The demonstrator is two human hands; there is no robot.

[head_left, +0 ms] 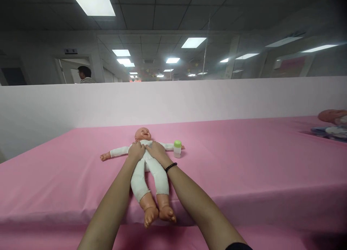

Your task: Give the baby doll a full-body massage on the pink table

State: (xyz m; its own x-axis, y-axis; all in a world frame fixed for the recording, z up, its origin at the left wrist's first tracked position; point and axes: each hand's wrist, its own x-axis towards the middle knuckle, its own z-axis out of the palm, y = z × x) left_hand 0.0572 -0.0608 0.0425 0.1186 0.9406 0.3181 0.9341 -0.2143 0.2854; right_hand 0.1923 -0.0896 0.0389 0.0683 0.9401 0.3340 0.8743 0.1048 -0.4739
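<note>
A baby doll point(148, 166) with a white cloth body lies on its back on the pink-covered table, its head away from me and its feet at the near edge. Its arms stretch out to both sides. My left hand point(136, 151) is closed on the left side of its chest as I see it, and my right hand point(157, 151) is closed on the other side. The fingertips are partly hidden. A small clear bottle with a green lid point(177, 149) stands upright by the doll's right-hand arm in view, partly covering it.
The pink tablecloth point(244, 159) drapes over the front edge. Behind it rises a low white wall point(189, 100) with glass above. At the far right lies another doll point(333, 116) beside a blue patterned cloth point(329, 132). A person point(86, 74) is beyond the glass.
</note>
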